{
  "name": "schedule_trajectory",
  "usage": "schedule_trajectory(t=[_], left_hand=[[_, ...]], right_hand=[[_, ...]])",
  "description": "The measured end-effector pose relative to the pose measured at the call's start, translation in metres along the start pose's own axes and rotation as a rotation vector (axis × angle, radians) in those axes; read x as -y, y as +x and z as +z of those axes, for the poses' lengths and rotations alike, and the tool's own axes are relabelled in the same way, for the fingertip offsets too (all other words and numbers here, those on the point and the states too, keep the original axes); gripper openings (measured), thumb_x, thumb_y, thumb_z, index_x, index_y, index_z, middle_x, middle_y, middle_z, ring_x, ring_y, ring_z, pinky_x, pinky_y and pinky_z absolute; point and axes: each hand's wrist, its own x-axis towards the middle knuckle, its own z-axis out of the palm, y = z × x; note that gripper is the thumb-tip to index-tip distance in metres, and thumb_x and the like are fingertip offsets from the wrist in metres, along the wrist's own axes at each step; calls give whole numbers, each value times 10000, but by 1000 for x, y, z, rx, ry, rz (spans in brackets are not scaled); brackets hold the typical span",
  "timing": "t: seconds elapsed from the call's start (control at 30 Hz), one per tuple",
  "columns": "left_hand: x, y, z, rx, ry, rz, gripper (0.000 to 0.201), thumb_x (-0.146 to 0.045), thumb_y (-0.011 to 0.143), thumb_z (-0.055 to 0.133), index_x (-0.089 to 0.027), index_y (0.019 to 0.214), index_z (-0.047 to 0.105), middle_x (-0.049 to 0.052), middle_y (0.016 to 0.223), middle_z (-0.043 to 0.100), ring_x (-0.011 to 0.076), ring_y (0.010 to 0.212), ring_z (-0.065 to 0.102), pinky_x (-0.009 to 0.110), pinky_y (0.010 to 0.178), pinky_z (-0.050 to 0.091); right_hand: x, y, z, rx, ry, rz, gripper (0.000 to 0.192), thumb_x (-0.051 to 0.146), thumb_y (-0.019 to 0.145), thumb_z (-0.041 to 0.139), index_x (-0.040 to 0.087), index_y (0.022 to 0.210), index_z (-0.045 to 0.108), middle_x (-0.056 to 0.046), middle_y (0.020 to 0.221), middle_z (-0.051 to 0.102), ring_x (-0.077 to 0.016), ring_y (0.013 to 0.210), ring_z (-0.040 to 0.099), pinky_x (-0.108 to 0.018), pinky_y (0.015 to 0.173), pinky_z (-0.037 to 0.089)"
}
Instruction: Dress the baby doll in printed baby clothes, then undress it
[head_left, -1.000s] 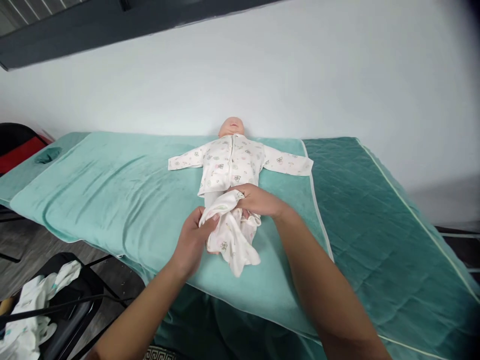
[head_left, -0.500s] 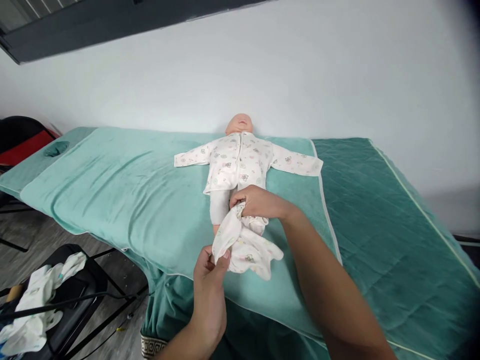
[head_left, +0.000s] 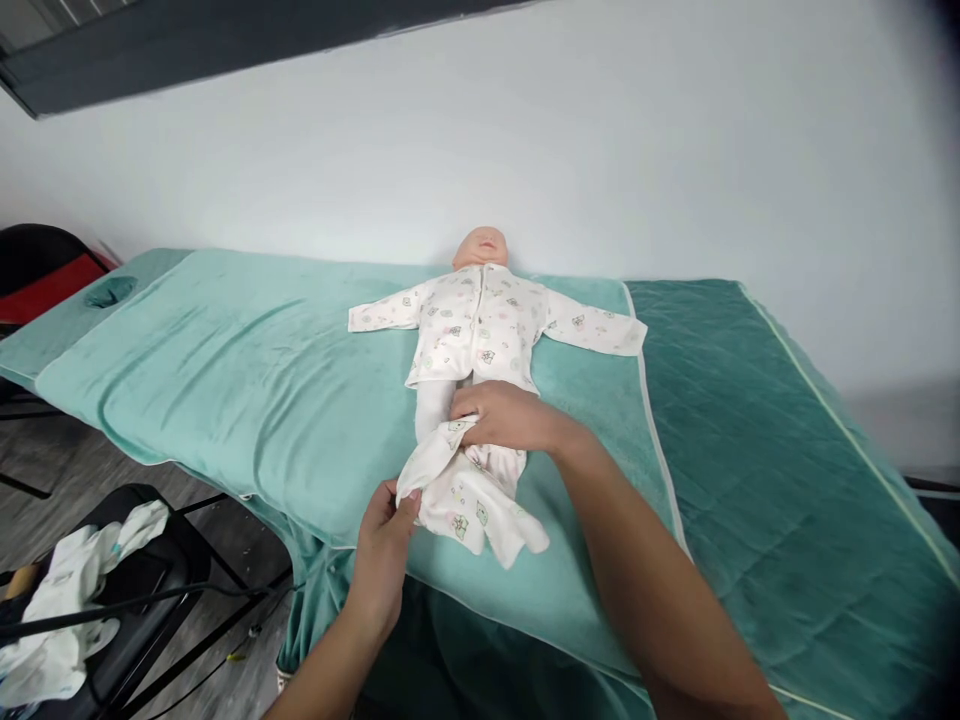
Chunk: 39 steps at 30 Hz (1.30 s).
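Left hand [head_left: 386,545]: one, thumb and fingers pinching the near corner of a printed garment [head_left: 480,505] (trousers, by the look of it). Right hand [head_left: 506,415]: one, fingers curled at the garment's upper edge; fingertips hidden in cloth, so whether they pinch cannot be told.

Printed garment: one, white, crumpled, running between the two sets of fingers, its loose end hanging below the right ones.

Doll [head_left: 481,246]: one, on its back, beyond both hands. Jacket [head_left: 480,325]: one, worn, hem just beyond the right fingers. White leg [head_left: 433,408]: beside those fingertips, to their left. Green cover [head_left: 300,390]: beneath everything listed.

Handling note, as judgement: keep the edge taut between both grips, open the folds with the right fingers, and ease cloth along gently rather than tugging at the leg.
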Motion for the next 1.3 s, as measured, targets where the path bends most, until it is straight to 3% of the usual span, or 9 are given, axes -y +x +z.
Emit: schedule_trajectory(t=[0.13,0.33,0.7,0.87,1.0,1.07,1.17,1.23,1.3], left_hand=[[-15,13,-7,156,2,-5,345,-542,839,671,-208,885,599,3,828,606,168,802,551,293,764,462],[-30,45,-14,217,227,222,328,-519,858,659,-201,863,577,-19,783,541,145,750,472,263,698,395],[-59,119,-11,220,482,602,128,-302,922,564,-178,928,592,17,905,572,148,824,480,255,726,385],[-72,140,4,99,705,858,93,-192,941,485,-168,949,575,46,967,566,160,887,510,275,806,394],[-74,160,14,38,840,1002,169,-97,916,454,-174,1017,566,105,1103,585,215,1042,530,328,909,398],[-73,168,16,25,865,1047,183,-91,914,466,-174,1040,568,124,1143,591,233,1084,532,345,942,392],[-69,173,17,11,877,1060,202,-85,910,487,-176,1072,567,131,1172,596,240,1100,539,351,961,390],[-66,172,16,3,892,1052,216,-84,909,494,-179,1088,568,129,1179,601,241,1101,542,357,967,390],[-63,168,14,-5,903,1049,211,-103,920,494,-178,1100,573,133,1182,607,244,1099,547,365,965,395]], right_hand=[[-3,0,1,-16,18,-14,83,261,777,664,197,753,712,-4,839,702,-164,768,596,-266,677,366],[-5,-2,-2,6,127,13,157,333,817,655,197,759,708,5,789,706,-175,757,617,-260,656,383],[-10,-2,4,-153,174,76,148,318,808,592,194,734,623,18,735,654,-178,708,602,-259,603,391],[-8,4,9,-300,272,204,87,267,813,519,221,748,555,48,513,546,-151,453,557,-256,490,389],[-6,8,10,-395,271,271,63,248,830,506,234,772,525,50,477,537,-176,471,596,-278,552,445],[-5,7,9,-380,261,275,77,294,867,513,232,840,549,38,535,587,-187,518,621,-293,590,461],[-1,3,4,-310,184,228,319,451,835,657,233,1057,589,-36,924,737,-240,807,694,-321,710,480],[1,1,0,-228,130,206,549,480,741,767,245,1197,571,-69,1185,705,-289,1017,667,-334,783,472],[2,0,-1,-159,96,205,586,416,717,784,249,1232,559,-75,1229,686,-303,1065,645,-331,790,456]])
